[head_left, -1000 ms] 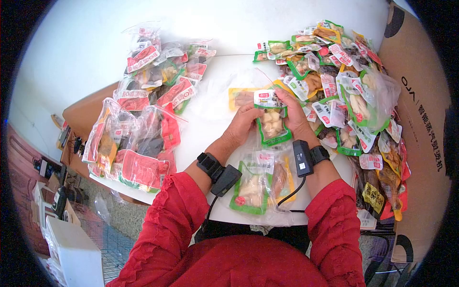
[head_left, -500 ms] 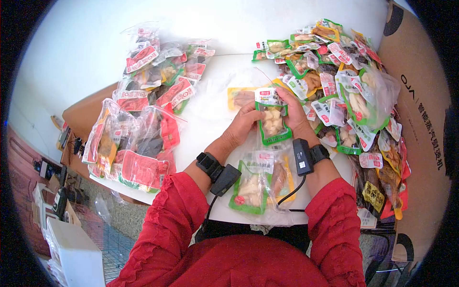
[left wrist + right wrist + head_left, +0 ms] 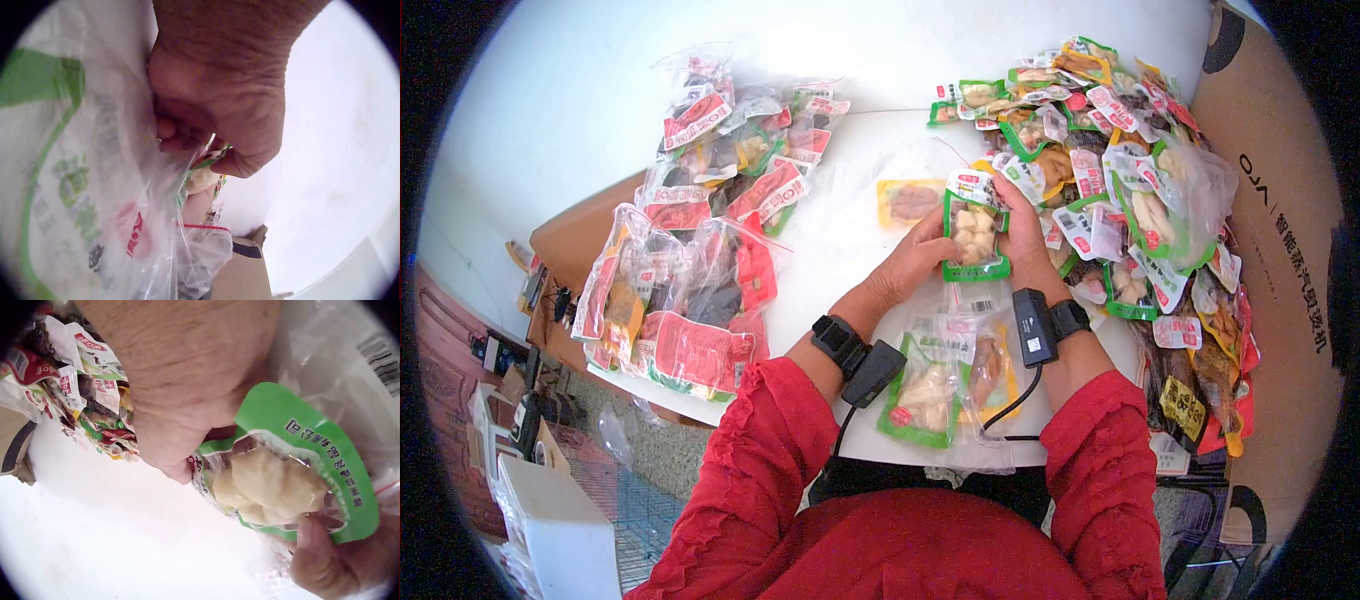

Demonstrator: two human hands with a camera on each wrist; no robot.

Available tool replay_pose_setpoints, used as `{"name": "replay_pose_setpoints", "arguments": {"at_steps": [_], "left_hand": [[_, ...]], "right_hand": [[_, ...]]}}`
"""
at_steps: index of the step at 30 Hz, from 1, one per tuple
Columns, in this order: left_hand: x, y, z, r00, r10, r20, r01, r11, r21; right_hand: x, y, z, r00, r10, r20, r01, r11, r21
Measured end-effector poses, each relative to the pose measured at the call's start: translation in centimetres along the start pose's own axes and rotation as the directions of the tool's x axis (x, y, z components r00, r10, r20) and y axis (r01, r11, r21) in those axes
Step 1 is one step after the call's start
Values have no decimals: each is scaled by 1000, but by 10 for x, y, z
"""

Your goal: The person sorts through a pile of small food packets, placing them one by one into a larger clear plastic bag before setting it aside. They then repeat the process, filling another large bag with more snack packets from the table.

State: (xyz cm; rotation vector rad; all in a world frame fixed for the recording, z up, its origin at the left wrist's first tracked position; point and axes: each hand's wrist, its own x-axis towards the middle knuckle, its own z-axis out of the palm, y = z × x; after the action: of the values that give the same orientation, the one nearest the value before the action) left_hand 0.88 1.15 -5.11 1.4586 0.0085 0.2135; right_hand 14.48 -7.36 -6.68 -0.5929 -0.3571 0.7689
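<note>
Both hands hold a green-edged snack packet [image 3: 975,232] upright over the white table, its clear window showing pale chunks. My left hand [image 3: 913,262] pinches its left edge, with the thumb across the front. The right hand [image 3: 1024,232] grips the opposite side, its fingers partly hidden behind the packet. Seen from the right wrist, the packet's green bottom end [image 3: 356,481] carries printed characters, and a left thumb [image 3: 312,547] presses on the window. Just below the hands lies a clear zip bag [image 3: 930,395] holding a green-edged and a yellow-edged packet.
A yellow-edged packet [image 3: 908,203] lies flat beyond the left hand. Filled clear bags [image 3: 700,270] of packets are heaped at the left. A tall pile of loose packets [image 3: 1090,180] stands at the right, against a cardboard box [image 3: 1270,250].
Both hands have shifted the green-edged packet slightly to the right. More of the yellow-edged packet behind it now shows. The piles have not changed.
</note>
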Motion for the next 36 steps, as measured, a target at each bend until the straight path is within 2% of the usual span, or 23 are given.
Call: {"name": "replay_pose_setpoints", "arguments": {"at_steps": [6, 8, 11, 14, 16, 23, 25, 29, 31, 36], "left_hand": [[4, -5, -5, 1000, -1, 16, 1, 1000, -9], [3, -6, -6, 1000, -6, 20, 6, 1000, 0], [2, -5, -3, 1000, 0, 6, 0, 1000, 10], [-1, -2, 5, 996, 68, -55, -66, 997, 40], [-4, 1, 3, 998, -34, -55, 37, 997, 69], [-1, -5, -1, 1000, -16, -25, 19, 995, 98], [0, -7, 0, 997, -37, -61, 36, 999, -16], [0, -8, -2, 998, -63, -29, 62, 997, -41], [0, -8, -1, 997, -35, -66, 27, 993, -116], [3, -4, -1, 997, -50, -51, 34, 962, -272]], "right_hand": [[5, 3, -6, 1000, -8, 18, 8, 1000, -16], [5, 3, -7, 999, -29, -39, 27, 999, -42], [6, 1, -6, 999, -11, -37, 10, 1000, -15], [-1, -6, 4, 997, -40, -66, 40, 999, 0], [1, -5, 1, 997, -30, -68, 31, 999, 15], [3, -3, -1, 995, -17, -96, 23, 998, 57], [-2, -5, 4, 994, -22, -107, 27, 999, 43], [-5, -5, 10, 993, -34, -116, 44, 995, 86], [-4, -6, 9, 993, -20, -113, 33, 993, 113], [-3, -6, 10, 994, 4, -110, 12, 990, 144]]}}
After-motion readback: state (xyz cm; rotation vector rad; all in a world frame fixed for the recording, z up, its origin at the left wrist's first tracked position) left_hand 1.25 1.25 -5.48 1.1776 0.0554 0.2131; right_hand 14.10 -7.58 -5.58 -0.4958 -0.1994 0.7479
